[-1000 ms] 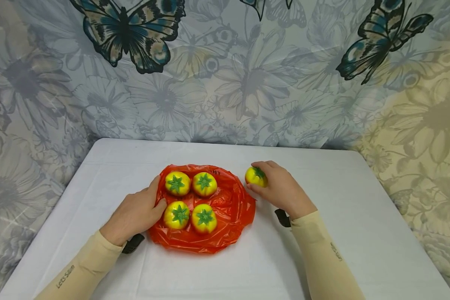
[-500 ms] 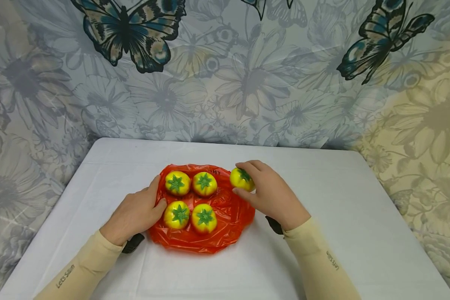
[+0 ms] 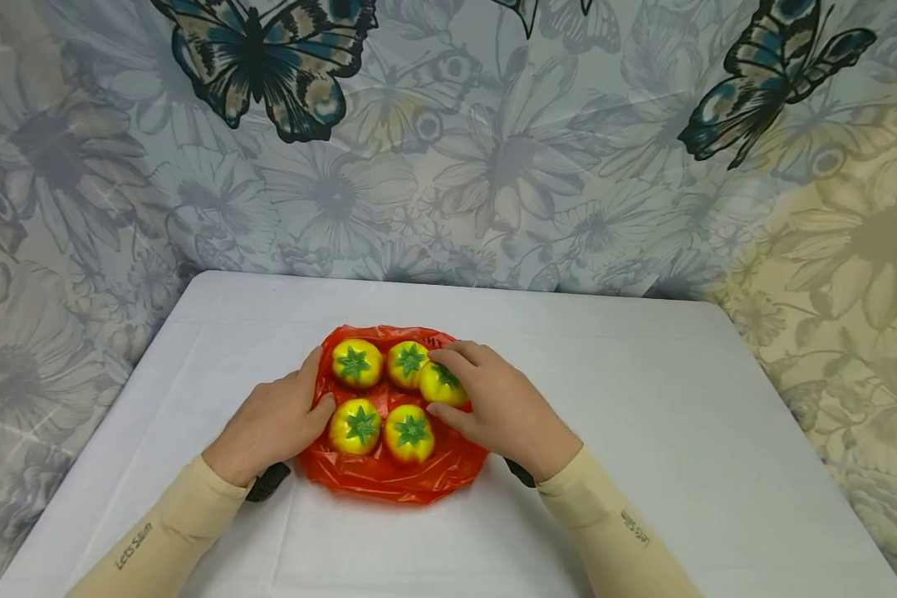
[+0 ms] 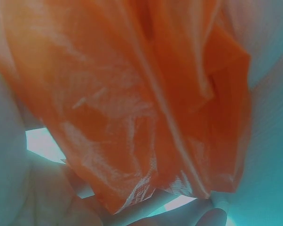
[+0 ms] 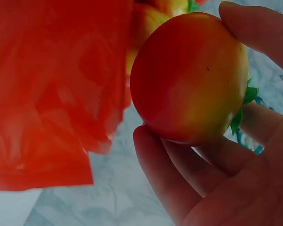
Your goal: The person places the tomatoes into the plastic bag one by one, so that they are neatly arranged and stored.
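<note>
A red plastic bag (image 3: 456, 469) lies spread on the white table, its rim rolled open. Several yellow-and-red tomatoes (image 3: 357, 363) with green star-shaped tops sit inside. My left hand (image 3: 276, 423) grips the bag's left edge, thumb on the inner side; in the left wrist view the plastic (image 4: 108, 103) covers most of the frame. Over the bag's right half, my right hand (image 3: 504, 407) holds one more tomato (image 3: 441, 384) between thumb and fingers, close against the back-row tomato (image 3: 406, 363). The right wrist view shows this tomato's red underside (image 5: 188, 80) with the fingers around it.
A white-covered table (image 3: 643, 399) extends around the bag. Behind it hangs a flower-and-butterfly patterned cloth (image 3: 493, 166). Each sleeved forearm reaches in from the front, with a dark wrist camera (image 3: 267, 482) below the left wrist.
My right hand has carried its tomato leftward, from beside the bag's right edge to over the bag. The left hand keeps its hold on the bag; the other tomatoes stay in place.
</note>
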Motion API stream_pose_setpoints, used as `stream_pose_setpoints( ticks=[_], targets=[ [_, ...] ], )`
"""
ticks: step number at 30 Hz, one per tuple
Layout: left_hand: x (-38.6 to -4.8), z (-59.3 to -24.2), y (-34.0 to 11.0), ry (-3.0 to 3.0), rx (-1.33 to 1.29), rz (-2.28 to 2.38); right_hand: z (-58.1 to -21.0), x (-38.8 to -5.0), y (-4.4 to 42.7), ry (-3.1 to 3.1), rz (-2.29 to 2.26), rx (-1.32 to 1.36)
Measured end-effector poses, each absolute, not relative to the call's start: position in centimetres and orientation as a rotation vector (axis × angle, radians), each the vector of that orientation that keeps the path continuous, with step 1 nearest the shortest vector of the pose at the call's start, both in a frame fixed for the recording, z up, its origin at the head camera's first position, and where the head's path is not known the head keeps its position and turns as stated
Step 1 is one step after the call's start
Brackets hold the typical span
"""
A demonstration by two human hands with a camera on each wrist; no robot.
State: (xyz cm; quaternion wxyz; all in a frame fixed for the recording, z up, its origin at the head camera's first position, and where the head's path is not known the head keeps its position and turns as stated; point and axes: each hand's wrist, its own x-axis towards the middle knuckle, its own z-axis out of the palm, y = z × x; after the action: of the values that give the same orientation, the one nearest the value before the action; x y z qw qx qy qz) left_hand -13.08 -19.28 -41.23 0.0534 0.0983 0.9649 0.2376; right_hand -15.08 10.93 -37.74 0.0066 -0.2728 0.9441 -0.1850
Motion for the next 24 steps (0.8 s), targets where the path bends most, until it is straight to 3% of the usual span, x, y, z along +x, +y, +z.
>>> stream_pose_setpoints(
  ticks=[24],
  targets=[
    [-13.0, -41.2, -19.2, 2.939, 0.294, 0.704, -39.7, -15.7, 10.6, 2.874, -0.507, -0.818]
  ],
)
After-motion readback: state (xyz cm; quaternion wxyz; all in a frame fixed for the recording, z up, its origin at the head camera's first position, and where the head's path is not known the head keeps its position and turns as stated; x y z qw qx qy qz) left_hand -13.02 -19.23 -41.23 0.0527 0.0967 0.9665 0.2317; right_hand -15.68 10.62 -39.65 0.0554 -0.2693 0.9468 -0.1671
